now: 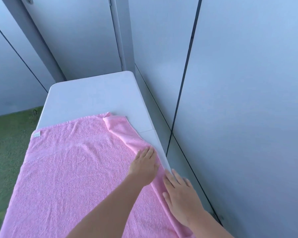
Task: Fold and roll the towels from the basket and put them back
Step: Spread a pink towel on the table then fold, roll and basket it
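One pink terry-cloth towel [72, 169], spread over my white plastic surface [93, 95], long axis running away from me. My left fingers [148, 152] and right fingers [178, 179]: straight, flat, gripping nothing, pressing its folded-over right edge. Towel's bulk lies left of both; left fingers nearer it.

You are pressing both hands flat on a pink towel [67, 169] that is lying spread over the near part of a white folding table [93, 93]. Your left hand [144, 166] is resting, fingers straight, on the strip folded over along the towel's right side. Your right hand [181, 194] is lying flat on the same strip, just nearer to you, its fingertips reaching the table's right edge. A white label [36, 135] is showing at the towel's far left corner.
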Demonstrator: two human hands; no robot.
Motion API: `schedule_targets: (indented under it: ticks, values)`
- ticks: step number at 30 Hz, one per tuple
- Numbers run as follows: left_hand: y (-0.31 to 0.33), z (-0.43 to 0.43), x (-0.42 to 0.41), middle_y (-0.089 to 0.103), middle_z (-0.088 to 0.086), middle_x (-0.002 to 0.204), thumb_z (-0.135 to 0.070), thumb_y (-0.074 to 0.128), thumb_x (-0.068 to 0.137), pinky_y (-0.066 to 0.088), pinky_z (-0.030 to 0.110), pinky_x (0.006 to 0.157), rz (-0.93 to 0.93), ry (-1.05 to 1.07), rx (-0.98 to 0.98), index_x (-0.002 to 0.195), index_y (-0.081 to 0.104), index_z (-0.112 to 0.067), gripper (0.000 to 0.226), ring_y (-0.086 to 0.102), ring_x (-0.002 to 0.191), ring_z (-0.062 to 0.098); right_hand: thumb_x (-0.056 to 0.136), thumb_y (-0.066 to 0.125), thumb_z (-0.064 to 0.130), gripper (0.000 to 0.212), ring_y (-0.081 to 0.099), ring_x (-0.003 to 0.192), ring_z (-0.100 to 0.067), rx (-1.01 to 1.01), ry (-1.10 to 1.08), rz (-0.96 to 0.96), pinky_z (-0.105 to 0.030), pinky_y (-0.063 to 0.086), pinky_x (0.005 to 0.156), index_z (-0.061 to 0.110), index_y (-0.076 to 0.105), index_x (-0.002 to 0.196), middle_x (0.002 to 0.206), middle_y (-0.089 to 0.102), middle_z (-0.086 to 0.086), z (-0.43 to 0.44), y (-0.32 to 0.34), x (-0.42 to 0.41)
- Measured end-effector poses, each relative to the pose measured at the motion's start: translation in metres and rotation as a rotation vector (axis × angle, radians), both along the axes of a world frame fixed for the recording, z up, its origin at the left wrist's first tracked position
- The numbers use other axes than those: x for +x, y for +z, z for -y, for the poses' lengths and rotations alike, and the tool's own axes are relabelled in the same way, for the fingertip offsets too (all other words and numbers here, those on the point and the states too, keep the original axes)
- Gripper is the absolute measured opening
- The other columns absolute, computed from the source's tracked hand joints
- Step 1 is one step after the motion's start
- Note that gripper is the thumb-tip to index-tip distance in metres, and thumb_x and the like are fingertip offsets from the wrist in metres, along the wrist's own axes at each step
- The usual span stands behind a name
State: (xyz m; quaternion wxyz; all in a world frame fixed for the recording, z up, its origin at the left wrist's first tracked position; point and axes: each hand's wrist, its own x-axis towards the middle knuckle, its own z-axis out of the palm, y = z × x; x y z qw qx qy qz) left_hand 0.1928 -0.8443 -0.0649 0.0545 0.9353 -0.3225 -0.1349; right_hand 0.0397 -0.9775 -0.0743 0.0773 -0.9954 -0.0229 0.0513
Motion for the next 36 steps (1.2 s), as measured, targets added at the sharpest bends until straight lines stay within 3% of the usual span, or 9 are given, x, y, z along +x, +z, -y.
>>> schedule_targets:
  ticks: [4, 7, 12, 15, 17, 22, 29, 33, 36]
  values:
    - [0.014, 0.007, 0.021, 0.020, -0.009, 0.165, -0.032, 0.024, 0.109, -0.005, 0.021, 0.117, -0.105, -0.002, -0.266, 0.157, 0.027, -0.024, 0.049, 0.006, 0.153, 0.008, 0.096, 0.039, 0.048, 0.057, 0.037, 0.141, -0.014, -0.018, 0.078, -0.033, -0.040, 0.029, 0.111, 0.021, 0.044, 0.146, 0.155, 0.037, 0.007, 0.000, -0.006, 0.016]
    - [0.010, -0.035, 0.032, 0.026, -0.016, 0.161, -0.033, 0.024, 0.109, 0.001, 0.024, 0.120, 0.006, 0.180, -0.376, 0.155, 0.032, -0.031, 0.047, 0.008, 0.152, 0.006, 0.101, 0.020, 0.048, 0.059, 0.036, 0.142, -0.016, -0.060, -0.064, -0.038, -0.042, 0.009, 0.114, 0.018, 0.048, 0.143, 0.153, 0.041, 0.005, 0.015, -0.011, 0.034]
    - [-0.012, -0.153, 0.042, 0.010, -0.009, 0.167, -0.033, 0.039, 0.102, 0.002, 0.042, 0.125, 0.099, 0.570, -0.137, 0.157, 0.024, -0.029, 0.057, -0.002, 0.154, 0.014, 0.089, -0.015, 0.057, 0.084, 0.005, 0.151, -0.014, 0.057, -0.154, -0.005, -0.039, 0.014, 0.122, 0.021, 0.022, 0.155, 0.164, 0.010, 0.006, 0.027, 0.006, 0.111]
    - [-0.016, -0.195, 0.051, 0.002, -0.012, 0.167, -0.054, 0.034, 0.101, 0.002, 0.048, 0.124, 0.062, 0.731, -0.051, 0.158, 0.015, -0.033, 0.064, -0.004, 0.154, 0.016, 0.100, 0.007, 0.048, 0.064, 0.001, 0.151, -0.015, 0.053, -0.096, -0.002, -0.039, 0.017, 0.121, 0.019, 0.015, 0.156, 0.165, 0.004, 0.005, 0.015, 0.009, 0.172]
    - [-0.018, -0.205, 0.059, -0.004, -0.014, 0.167, -0.058, 0.028, 0.101, 0.001, 0.043, 0.124, 0.044, 0.685, -0.051, 0.159, 0.010, -0.036, 0.065, -0.008, 0.154, 0.013, 0.103, 0.014, 0.045, 0.060, -0.001, 0.151, -0.016, 0.012, 0.034, -0.024, -0.039, 0.017, 0.122, 0.019, 0.011, 0.157, 0.165, 0.002, 0.005, -0.002, 0.009, 0.205]
    - [-0.017, -0.218, 0.079, 0.004, -0.032, 0.158, -0.057, 0.025, 0.100, 0.010, 0.029, 0.124, 0.017, 0.318, -0.164, 0.154, 0.024, -0.046, 0.055, -0.004, 0.150, -0.003, 0.087, -0.012, 0.066, 0.084, -0.003, 0.151, -0.014, -0.057, 0.272, -0.111, -0.043, 0.012, 0.122, 0.023, 0.004, 0.157, 0.165, -0.002, 0.007, -0.041, 0.009, 0.251]
    - [-0.014, -0.322, 0.117, 0.020, -0.015, 0.164, -0.041, 0.038, 0.102, 0.022, 0.045, 0.121, 0.081, 0.749, -0.034, 0.153, 0.029, -0.038, 0.051, 0.015, 0.152, 0.015, 0.062, -0.041, 0.069, 0.121, -0.003, 0.151, -0.018, -0.106, -0.026, -0.047, -0.045, 0.008, 0.122, 0.017, 0.016, 0.156, 0.165, 0.004, 0.002, -0.003, 0.018, 0.292]
    - [-0.015, -0.325, 0.145, 0.009, -0.012, 0.167, -0.044, 0.035, 0.104, 0.019, 0.044, 0.122, -0.007, 0.737, -0.031, 0.157, 0.018, -0.037, 0.057, 0.007, 0.154, 0.016, 0.064, -0.036, 0.075, 0.114, -0.006, 0.151, -0.013, -0.020, 0.181, -0.085, -0.036, 0.001, 0.123, 0.021, 0.003, 0.157, 0.165, -0.003, 0.005, -0.040, 0.006, 0.316]
    - [-0.019, -0.325, 0.151, 0.000, -0.014, 0.167, -0.054, 0.030, 0.103, 0.011, 0.041, 0.123, -0.024, 0.675, 0.001, 0.158, 0.008, -0.041, 0.061, 0.000, 0.154, 0.014, 0.082, -0.015, 0.071, 0.090, -0.006, 0.151, -0.015, -0.055, 0.077, -0.147, -0.044, 0.004, 0.123, 0.022, -0.001, 0.157, 0.164, -0.006, 0.005, -0.033, -0.003, 0.321]
